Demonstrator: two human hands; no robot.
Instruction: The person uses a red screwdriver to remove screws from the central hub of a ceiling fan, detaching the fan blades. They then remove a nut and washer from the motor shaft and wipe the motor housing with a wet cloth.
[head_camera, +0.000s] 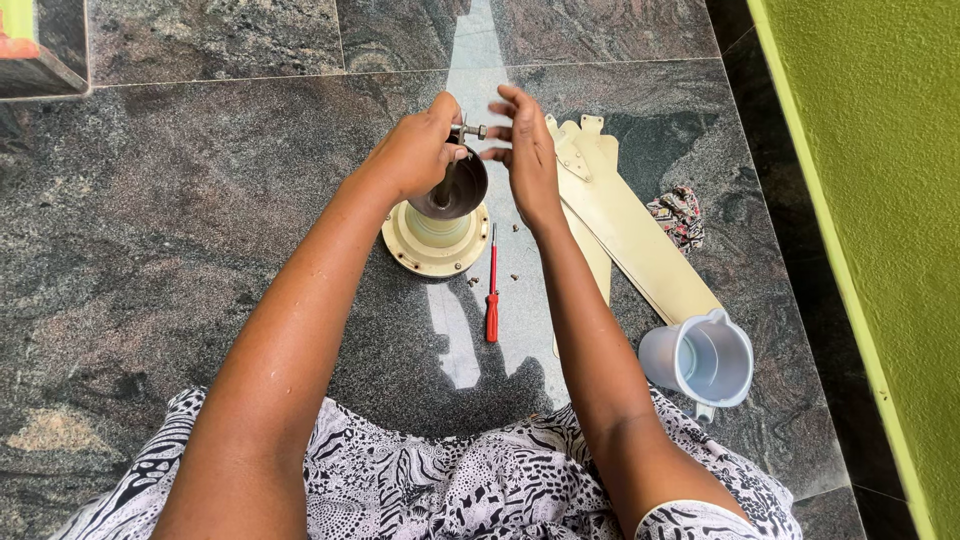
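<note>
Head view: seated on a polished grey granite floor (200, 200), both arms stretched forward over a ceiling fan motor (436, 235), cream and round, standing at 12 o'clock from the lap. Left hand (415, 150) wrapped around the top of the downrod (452, 165), grip pressed closed on it just above the dark metal canopy cup (462, 185). Right hand (528, 150) hovering just beside the bolt (474, 131) at the rod's tip, fingers (500, 130) spread and loose, pinching nothing. Judged heavy and stiff, the motor, best lifted by its broad base; rod firm enough for steadying only. Red-handled screwdriver (492, 290) lying at 5 o'clock of the motor, small screws (472, 281) scattered near it. Cream fan blades (625, 235) stacked at 3 o'clock, thin and likely bendable, a patterned rag (680, 215) beside them. Translucent plastic jug (700, 358) at 4 o'clock, light. Lime-green wall (870, 150) along the right edge; black-and-white patterned dress (440, 480) at the bottom.
</note>
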